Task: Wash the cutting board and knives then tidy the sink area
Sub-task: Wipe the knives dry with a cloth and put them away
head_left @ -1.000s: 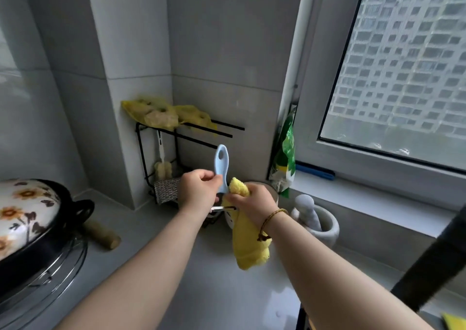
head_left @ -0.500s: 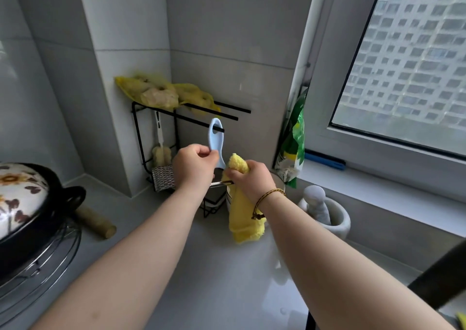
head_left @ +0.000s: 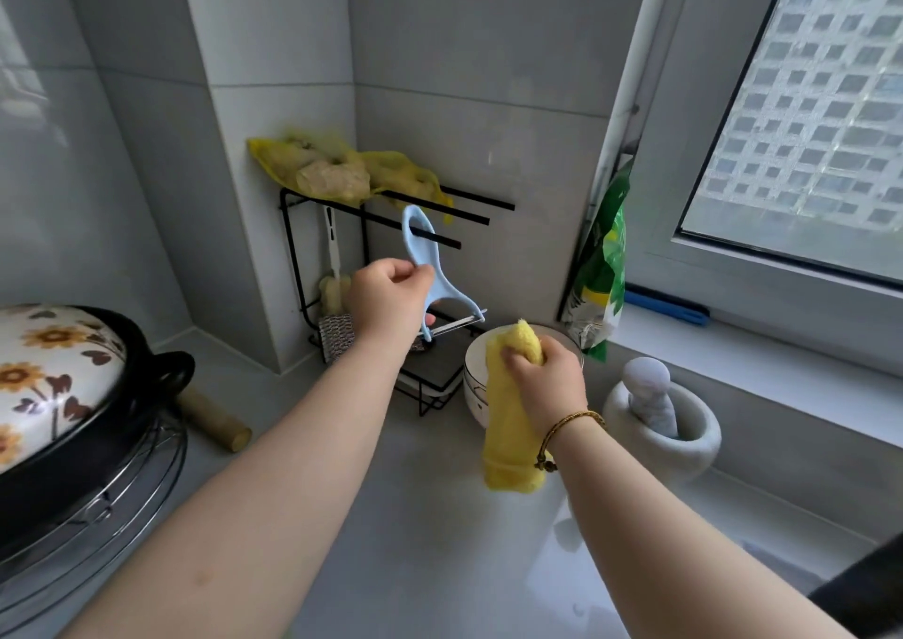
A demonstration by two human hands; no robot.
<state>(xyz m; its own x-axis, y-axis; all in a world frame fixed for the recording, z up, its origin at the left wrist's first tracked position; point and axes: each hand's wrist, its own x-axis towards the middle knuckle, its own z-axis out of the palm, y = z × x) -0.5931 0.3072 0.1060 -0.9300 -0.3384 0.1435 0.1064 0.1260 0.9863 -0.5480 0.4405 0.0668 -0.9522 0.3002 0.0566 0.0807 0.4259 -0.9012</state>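
Centre frame, the left hand [head_left: 386, 296] grips the blue peeler [head_left: 432, 272] by the middle of its handle, thumb and curled fingers wrapped round it. The peeler stands up above the fist, and the lowest black prong [head_left: 442, 240] of the wire rack [head_left: 293, 247] shows through its hanging loop. The metal blade juts out just lower right of the knuckles.

Down and to the right, apart from the peeler, the right hand [head_left: 542, 379] is clenched round the top of a yellow cloth [head_left: 510, 428], which hangs below the wrist over the pale counter [head_left: 415, 516]. That fist sits in front of a white bowl [head_left: 473, 377].

Further right, a stone mortar [head_left: 698, 438] has its pestle [head_left: 650, 394] upright inside. A green bag [head_left: 603, 272] leans in the window corner. A flowered pot lid [head_left: 44, 369] sits at the left edge.
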